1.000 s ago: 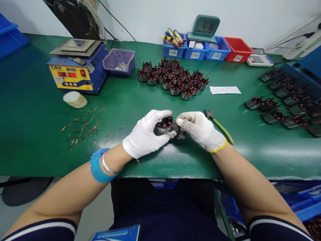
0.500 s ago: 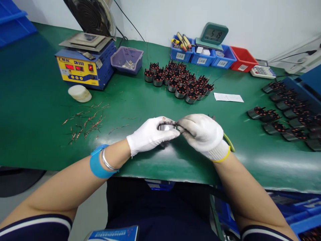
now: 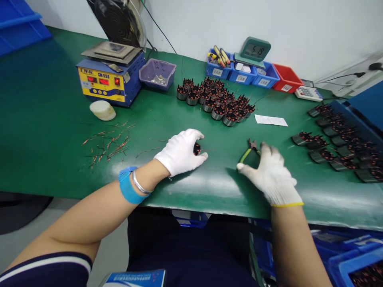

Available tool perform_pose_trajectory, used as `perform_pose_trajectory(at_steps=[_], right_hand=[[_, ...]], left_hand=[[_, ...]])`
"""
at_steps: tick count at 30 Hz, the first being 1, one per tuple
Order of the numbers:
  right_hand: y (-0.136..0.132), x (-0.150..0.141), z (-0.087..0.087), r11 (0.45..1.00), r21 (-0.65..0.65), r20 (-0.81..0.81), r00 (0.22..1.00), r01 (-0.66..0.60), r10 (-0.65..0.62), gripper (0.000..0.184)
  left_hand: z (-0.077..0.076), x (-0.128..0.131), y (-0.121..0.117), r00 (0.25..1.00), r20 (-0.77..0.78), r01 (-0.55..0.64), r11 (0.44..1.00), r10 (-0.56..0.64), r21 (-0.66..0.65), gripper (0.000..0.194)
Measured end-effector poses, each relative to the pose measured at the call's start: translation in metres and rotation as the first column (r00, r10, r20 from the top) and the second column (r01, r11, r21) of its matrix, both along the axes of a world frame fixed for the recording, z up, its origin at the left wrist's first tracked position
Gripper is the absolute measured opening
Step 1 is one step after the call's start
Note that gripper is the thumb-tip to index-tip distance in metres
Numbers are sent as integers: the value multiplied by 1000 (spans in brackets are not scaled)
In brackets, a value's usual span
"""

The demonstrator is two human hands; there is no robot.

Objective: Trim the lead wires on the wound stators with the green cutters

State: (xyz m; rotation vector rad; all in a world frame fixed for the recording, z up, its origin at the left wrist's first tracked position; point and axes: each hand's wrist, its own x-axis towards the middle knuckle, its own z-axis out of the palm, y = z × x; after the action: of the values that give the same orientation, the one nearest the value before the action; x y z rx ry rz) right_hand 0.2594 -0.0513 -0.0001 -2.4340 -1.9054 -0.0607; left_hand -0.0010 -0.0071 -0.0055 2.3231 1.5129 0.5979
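My left hand [image 3: 181, 153], in a white glove, is closed around a small round motor stator [image 3: 196, 148] with copper windings, resting on the green mat [image 3: 54, 131]. My right hand [image 3: 271, 175], also gloved, lies over the green-handled cutting pliers [image 3: 249, 150] on the mat, thumb and fingers curled round the handles. The pliers' dark jaws point away from me. A blue strap and a metal bangle sit on my left wrist.
A cluster of several wound stators [image 3: 217, 99] stands mid-table. More stators [image 3: 335, 143] lie in rows at right. A blue-yellow solder pot [image 3: 109, 77], purple tray [image 3: 157, 74], blue bins [image 3: 239, 71], red bin [image 3: 287, 79], clock [image 3: 255, 50], paper slip [image 3: 271, 120], white puck [image 3: 102, 110] and wire scraps [image 3: 110, 145] surround them.
My right hand left the stator and moved right and toward me onto the pliers. My left hand keeps the stator, now turned on its side. The view shifted slightly.
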Motion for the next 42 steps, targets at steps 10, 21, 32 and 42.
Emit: perform_pose_trajectory(at_steps=[10, 21, 32, 42], right_hand=[[-15, -9, 11, 974, -216, 13, 997, -68, 73, 79], [-3, 7, -30, 955, 180, -211, 939, -234, 270, 74], [-21, -60, -7, 806, -263, -830, -301, -530, -469, 55], [-12, -68, 0, 761, -294, -830, -241, -578, -504, 52]], left_hand=[[5, -3, 5, 978, -205, 42, 999, -44, -12, 25], [-6, 6, 13, 960, -279, 18, 998, 1, 66, 25], [-7, 2, 15, 967, -253, 43, 997, -24, 71, 25], [-6, -2, 16, 972, -227, 64, 997, -55, 36, 25]])
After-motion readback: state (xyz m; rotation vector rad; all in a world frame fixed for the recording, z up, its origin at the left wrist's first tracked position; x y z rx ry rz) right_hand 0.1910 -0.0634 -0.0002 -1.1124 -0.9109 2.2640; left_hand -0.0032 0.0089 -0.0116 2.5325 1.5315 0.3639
